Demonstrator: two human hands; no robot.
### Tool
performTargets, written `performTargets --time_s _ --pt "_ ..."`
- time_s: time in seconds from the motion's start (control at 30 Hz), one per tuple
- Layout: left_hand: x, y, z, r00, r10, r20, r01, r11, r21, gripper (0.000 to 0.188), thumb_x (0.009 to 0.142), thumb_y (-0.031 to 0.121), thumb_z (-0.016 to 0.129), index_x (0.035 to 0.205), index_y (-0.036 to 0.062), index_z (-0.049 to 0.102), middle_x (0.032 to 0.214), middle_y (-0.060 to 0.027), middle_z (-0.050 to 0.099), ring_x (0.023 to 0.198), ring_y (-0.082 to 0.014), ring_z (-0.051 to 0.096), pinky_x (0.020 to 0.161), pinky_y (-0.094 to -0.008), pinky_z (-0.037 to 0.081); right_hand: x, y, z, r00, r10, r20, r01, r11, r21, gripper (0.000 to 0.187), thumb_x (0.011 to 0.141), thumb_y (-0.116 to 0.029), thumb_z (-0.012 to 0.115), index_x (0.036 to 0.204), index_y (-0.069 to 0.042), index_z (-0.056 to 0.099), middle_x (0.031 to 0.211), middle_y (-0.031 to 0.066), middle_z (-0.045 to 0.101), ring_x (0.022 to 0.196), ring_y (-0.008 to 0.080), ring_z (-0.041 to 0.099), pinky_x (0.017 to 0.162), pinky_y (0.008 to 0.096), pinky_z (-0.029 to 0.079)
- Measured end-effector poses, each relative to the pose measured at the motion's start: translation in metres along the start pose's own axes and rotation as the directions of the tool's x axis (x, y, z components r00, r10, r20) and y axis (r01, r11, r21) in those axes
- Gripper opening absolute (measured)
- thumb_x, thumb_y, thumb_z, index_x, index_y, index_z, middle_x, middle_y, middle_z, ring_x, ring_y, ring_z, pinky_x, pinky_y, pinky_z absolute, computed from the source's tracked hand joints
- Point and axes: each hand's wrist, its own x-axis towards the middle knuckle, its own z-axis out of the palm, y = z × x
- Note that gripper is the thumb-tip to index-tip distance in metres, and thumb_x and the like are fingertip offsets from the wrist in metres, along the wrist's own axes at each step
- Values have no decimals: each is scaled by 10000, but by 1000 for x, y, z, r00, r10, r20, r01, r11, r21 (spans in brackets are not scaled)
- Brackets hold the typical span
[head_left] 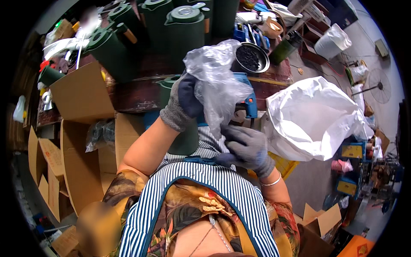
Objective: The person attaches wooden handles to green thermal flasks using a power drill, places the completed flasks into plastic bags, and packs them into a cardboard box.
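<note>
A crumpled clear plastic bag [218,70] hangs in front of me, its upper part gripped in my left hand [184,100], which wears a grey and dark blue glove. Beside the bag's lower tip is my right hand [248,147], gloved alike and slightly blurred, thumb and fingers apart; I see nothing held in it. Under my left forearm and the bag stands a dark green pitcher [184,143], partly hidden, close to my striped apron [162,197]. A blue power drill [250,103] lies behind the bag at the table's near edge.
Several dark green lidded pitchers [185,32] crowd the dark table [141,92]. A metal bowl of black pieces [252,58] and a green bottle [284,47] sit to their right. An open cardboard box [81,162] is at left, a white-lined container [317,120] at right.
</note>
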Motion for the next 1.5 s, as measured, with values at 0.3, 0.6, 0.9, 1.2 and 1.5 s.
performTargets --time_s 0.3,0.6,0.9,1.2,1.5 --pt "-50 31 -27 922 355 155 -277 324 905 501 942 196 695 1383 22 535 1294 -117 644 1184 -212 642 1031 -363 527 54 12 17 802 551 -229 -278 684 675 510 956 -373 661 1274 21 600 1272 165 619 1177 237 594 993 366 478" --pt "-85 112 -7 833 542 -114 -492 819 294 587 966 443 623 1415 74 541 1380 -140 603 1184 -297 619 1056 -433 470 64 -3 51 917 398 -15 -79 218 973 405 947 -158 700 1281 43 594 1258 166 659 1069 227 666 975 352 522" --pt "-169 108 -40 984 -88 156 -1 867 498 562 856 232 757 1354 19 606 1360 -219 598 1255 -296 590 1054 -420 467 49 -13 49 710 641 291 -398 24 917 591 919 -274 714 1398 31 551 1115 54 693 972 166 677 906 327 536" --pt "-3 83 -148 995 23 98 -100 151 983 480 893 273 689 1328 80 624 1335 -161 634 1250 -333 584 1080 -414 437 61 103 119 694 677 245 -122 -225 967 392 1008 -114 594 1383 -9 549 1216 127 663 1126 208 645 1005 333 528" --pt "-53 43 -126 959 20 282 -255 -370 893 327 936 197 613 1231 59 623 1228 -96 644 1095 -254 625 945 -355 527 -9 108 155 600 798 50 -176 71 982 350 1006 -34 531 1339 69 561 1277 166 654 1109 253 670 969 370 556"
